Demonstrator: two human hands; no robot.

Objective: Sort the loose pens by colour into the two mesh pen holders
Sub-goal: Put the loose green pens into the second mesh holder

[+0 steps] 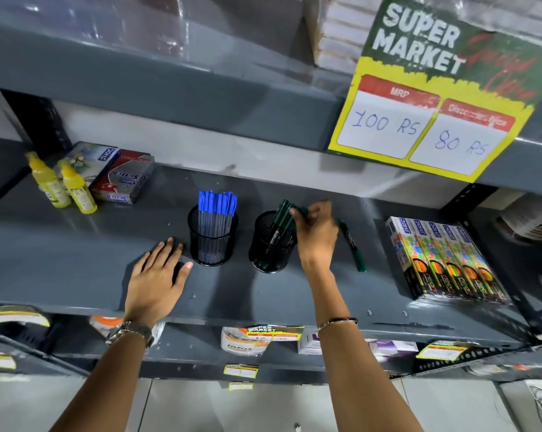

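Gripping a green pen (297,211), the right hand (318,236) is feeding it into the holder (271,244) beside it; the left hand (157,275) is lying flat, empty, steadying.

Two black mesh holders standing upright, side by side on the shelf: left holder (213,241) carrying blue pens (217,210), right holder (271,247) carrying green pens (280,221). One loose green pen (353,248) lying flat just right of it.
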